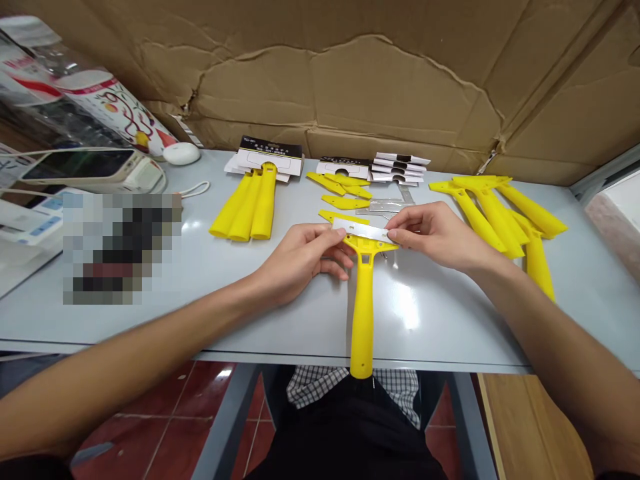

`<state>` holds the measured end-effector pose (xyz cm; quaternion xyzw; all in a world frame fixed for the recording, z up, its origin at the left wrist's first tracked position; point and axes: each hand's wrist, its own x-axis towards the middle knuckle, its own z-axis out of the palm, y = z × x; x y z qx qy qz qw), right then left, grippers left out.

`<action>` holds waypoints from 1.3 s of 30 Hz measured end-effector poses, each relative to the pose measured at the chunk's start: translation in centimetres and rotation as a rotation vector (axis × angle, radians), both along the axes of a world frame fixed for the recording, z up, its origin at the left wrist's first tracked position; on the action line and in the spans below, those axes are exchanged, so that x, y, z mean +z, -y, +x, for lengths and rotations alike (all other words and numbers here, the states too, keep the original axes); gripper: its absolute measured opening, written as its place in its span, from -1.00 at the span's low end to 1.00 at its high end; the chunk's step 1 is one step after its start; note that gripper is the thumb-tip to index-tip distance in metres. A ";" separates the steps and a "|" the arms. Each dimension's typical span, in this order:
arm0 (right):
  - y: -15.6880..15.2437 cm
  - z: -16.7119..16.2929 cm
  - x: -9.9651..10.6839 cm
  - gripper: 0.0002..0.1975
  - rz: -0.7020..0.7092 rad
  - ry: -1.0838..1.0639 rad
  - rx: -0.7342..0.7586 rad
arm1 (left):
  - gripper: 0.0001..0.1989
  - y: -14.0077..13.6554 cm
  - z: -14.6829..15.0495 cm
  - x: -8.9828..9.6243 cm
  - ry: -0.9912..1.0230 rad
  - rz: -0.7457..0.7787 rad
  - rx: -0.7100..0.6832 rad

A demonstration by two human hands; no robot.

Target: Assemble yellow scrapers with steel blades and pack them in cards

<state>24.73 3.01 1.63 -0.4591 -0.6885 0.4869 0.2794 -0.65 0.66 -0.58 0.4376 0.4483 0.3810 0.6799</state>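
A yellow scraper handle [363, 313] points toward me, its wide head near the middle of the table and its grip end at the front edge. Across that head lies a flat metal scraper blade [361, 229] with small slots. My left hand [313, 257] is closed, thumb on the blade's left end and fingers curled under and beside the head. At the other end, my right hand [425, 233] pinches the blade between thumb and fingers. Just beyond are loose yellow cover pieces [345, 202] and wrapped metal blades [387, 206].
Card-headed yellow scrapers [263, 200] lie back left; several bare handles [495, 213] lie right. Folded cards [400, 168] are stacked before the cardboard wall [320, 87]. A phone [80, 165], a white earbud case [181, 154], a paper cup [117, 110] and plastic bottles [40, 80] crowd the left.
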 end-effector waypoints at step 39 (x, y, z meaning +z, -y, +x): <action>0.5 -0.9 0.3 -0.80 -0.082 -0.071 -0.077 | -0.82 0.0 0.2 -0.1 -0.035 0.015 0.080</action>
